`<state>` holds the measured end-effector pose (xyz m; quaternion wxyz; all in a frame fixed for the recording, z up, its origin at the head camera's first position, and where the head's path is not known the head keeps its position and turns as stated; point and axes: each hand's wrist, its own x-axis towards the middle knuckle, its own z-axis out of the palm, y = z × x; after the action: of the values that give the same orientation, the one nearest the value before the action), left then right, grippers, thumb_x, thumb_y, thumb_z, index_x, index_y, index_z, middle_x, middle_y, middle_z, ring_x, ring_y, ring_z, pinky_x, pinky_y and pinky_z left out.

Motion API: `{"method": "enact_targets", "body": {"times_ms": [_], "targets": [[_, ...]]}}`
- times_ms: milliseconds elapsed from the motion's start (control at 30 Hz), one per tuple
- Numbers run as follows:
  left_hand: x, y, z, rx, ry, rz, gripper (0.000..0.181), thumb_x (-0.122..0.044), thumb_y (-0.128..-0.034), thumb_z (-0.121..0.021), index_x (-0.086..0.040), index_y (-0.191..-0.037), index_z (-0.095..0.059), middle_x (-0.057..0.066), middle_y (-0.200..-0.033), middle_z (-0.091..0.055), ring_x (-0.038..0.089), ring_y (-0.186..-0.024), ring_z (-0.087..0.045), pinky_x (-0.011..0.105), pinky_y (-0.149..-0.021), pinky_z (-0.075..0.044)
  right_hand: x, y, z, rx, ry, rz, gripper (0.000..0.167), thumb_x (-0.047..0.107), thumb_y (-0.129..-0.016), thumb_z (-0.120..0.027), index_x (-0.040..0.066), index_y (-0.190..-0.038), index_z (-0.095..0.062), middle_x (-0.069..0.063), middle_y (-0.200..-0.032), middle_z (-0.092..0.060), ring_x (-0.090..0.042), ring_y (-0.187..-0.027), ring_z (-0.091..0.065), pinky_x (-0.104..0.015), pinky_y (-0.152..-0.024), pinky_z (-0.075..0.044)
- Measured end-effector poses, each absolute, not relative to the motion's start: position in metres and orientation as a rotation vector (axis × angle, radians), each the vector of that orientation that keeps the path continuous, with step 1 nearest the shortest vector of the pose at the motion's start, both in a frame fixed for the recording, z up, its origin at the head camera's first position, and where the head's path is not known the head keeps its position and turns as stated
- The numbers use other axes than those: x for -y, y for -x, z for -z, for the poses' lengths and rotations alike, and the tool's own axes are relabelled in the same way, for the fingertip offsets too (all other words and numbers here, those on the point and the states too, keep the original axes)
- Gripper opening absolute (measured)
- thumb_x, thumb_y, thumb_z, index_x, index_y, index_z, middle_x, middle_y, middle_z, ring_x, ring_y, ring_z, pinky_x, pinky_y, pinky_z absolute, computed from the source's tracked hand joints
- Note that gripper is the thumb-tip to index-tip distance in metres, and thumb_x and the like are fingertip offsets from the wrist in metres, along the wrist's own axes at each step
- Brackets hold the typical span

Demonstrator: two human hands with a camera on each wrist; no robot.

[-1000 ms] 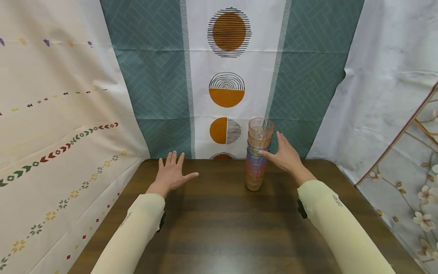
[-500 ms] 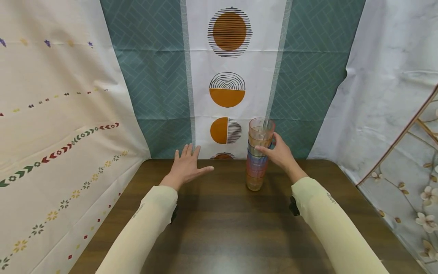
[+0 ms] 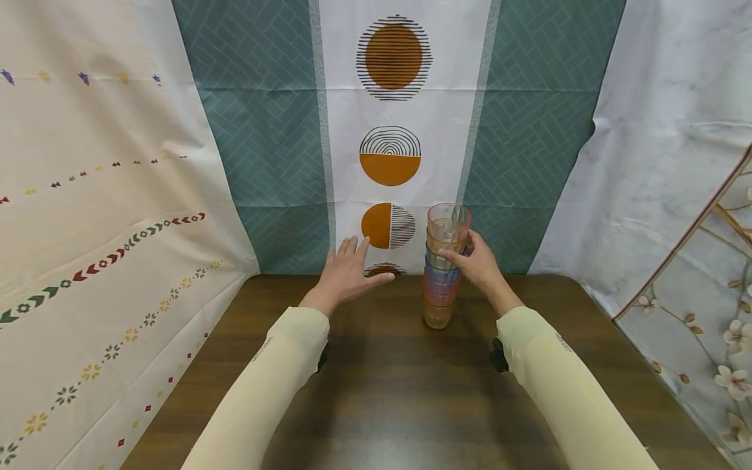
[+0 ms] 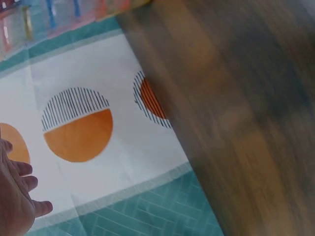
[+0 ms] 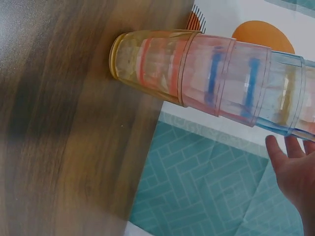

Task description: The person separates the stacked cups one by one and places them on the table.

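A tall upright stack of several clear tinted plastic cups (image 3: pixel 439 281) stands near the back of the table, with pink, amber, blue and red tints. My right hand (image 3: pixel 483 266) grips its upper part, thumb across the front and fingers at the back right side. In the right wrist view the fingertips of the right hand (image 5: pixel 298 172) lie against the upper cups. My left hand (image 3: pixel 348 274) hovers left of the stack, apart from it, with fingers spread and thumb pointing toward it. The left wrist view shows part of the left hand (image 4: pixel 17 196) and a strip of the cups (image 4: pixel 64 14).
The dark wooden table (image 3: pixel 382 391) reaches back to a green and white patterned curtain (image 3: pixel 276 143) just behind the cups. A cream cloth (image 3: pixel 106 261) borders the left side, and a marbled floral cloth (image 3: pixel 675 215) the right.
My right hand has moved left and closed round the upper part of the cup stack. My left hand has moved right toward the stack, fingers still spread. The stack stays in place.
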<state>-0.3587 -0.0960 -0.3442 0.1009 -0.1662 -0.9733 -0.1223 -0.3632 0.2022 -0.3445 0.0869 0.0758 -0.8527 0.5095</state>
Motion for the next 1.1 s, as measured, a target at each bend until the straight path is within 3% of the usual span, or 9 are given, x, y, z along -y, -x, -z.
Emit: {"method": "enact_targets", "body": {"times_ms": [500,1100], "targets": [[0.048,0.371,0.318,2.836,0.536,0.803,0.111,-0.077,-0.0803,-0.058,-0.016,-0.161,-0.011,0.010,-0.164,-0.019,0.028,-0.149,-0.018,0.051,-0.119,-0.017,-0.210,0.366,0.360,2.479,-0.228,-1.495,0.089,0.051,-0.089,-0.070,0.014,-0.157,-0.025,-0.015,-0.156,-0.035,-0.039,-0.140,-0.036,-0.058,-0.111,-0.032],[0.004,0.382,0.293,2.688,0.608,1.316,0.106,-0.063,-0.0805,-0.072,-0.017,-0.160,-0.018,0.004,-0.162,-0.025,0.025,-0.146,-0.028,0.051,-0.113,-0.032,-0.203,0.368,0.358,2.469,-0.269,-1.513,0.086,0.053,-0.088,-0.069,0.019,-0.155,-0.029,-0.012,-0.155,-0.039,-0.037,-0.141,-0.036,-0.059,-0.108,-0.035]]}}
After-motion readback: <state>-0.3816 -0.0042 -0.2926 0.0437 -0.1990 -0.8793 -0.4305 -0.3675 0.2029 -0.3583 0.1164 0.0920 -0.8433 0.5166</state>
